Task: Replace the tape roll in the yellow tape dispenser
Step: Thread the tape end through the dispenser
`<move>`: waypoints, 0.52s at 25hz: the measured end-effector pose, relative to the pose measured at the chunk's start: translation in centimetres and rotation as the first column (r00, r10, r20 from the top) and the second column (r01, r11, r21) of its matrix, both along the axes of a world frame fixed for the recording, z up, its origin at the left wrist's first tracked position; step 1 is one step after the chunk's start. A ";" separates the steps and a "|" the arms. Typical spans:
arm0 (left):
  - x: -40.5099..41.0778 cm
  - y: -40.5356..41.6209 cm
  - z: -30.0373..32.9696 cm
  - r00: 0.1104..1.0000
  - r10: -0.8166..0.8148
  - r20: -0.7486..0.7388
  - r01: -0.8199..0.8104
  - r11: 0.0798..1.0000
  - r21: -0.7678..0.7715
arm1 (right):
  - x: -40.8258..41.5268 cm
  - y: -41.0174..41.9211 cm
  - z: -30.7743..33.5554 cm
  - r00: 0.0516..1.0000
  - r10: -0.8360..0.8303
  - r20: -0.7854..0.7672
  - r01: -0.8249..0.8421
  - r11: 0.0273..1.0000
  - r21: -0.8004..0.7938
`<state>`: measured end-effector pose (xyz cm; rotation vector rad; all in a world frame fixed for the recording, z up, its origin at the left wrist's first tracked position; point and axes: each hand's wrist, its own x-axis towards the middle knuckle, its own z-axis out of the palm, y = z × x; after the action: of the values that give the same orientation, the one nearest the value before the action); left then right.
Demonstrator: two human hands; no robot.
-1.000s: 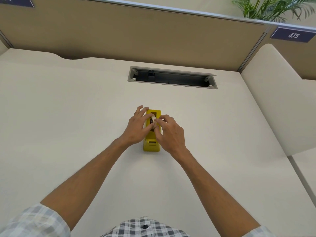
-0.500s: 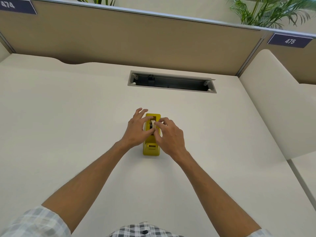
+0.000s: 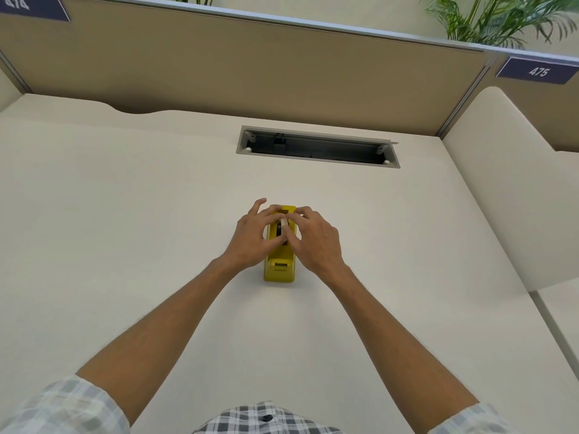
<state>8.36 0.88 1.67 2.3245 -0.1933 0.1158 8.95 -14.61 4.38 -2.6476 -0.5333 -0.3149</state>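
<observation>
A yellow tape dispenser (image 3: pixel 279 268) stands on the cream desk (image 3: pixel 125 233), its cutter end toward me. In its slot sits a tape roll (image 3: pixel 281 229) with a dark core and a pale rim, mostly covered by fingers. My left hand (image 3: pixel 255 238) rests against the dispenser's left side, with thumb and fingers pinching the roll. From the right, my right hand (image 3: pixel 313 239) has its fingertips on the same roll. The dispenser's middle is hidden under both hands.
An open grey cable trough (image 3: pixel 316 147) is set into the desk behind the dispenser. A tan partition (image 3: pixel 266 73) closes the back, with number plates 474 and 475. A cream side panel (image 3: pixel 498 183) rises at the right.
Both hands stay on the dispenser; their fingers have shifted slightly farther along the roll. The camera has tilted a little, so the scene sits lower in view.
</observation>
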 end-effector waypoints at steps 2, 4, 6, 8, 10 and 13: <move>0.1 0.1 -0.1 1.000 -0.007 0.000 0.007 1.000 0.005 | 0.1 -0.1 0.2 0.999 0.039 0.001 -0.039 0.999 -0.004; 0.2 0.1 -0.1 1.000 -0.014 -0.002 0.014 0.999 0.035 | 0.2 -0.1 0.5 0.999 0.051 0.002 -0.051 0.999 -0.014; 0.2 0.3 -0.1 1.000 -0.026 0.005 0.026 0.998 0.054 | 0.3 0.0 0.8 0.999 0.043 -0.004 -0.043 0.999 -0.026; 0.2 0.3 -0.1 0.999 -0.037 0.015 0.036 0.998 0.058 | 0.3 0.2 0.9 0.999 0.032 -0.013 -0.032 0.999 -0.027; 0.1 0.2 0.0 0.999 -0.039 0.022 0.038 0.997 0.067 | 0.3 0.3 1.0 1.000 0.023 -0.013 -0.024 0.999 -0.043; 0.1 0.2 0.0 0.999 -0.045 0.021 0.044 0.996 0.081 | 0.3 0.5 1.0 0.999 0.032 0.000 -0.032 0.994 -0.107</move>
<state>8.43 1.13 1.69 2.3987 -0.2655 0.1140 9.23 -14.12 5.40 -2.7392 -0.6081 -0.2859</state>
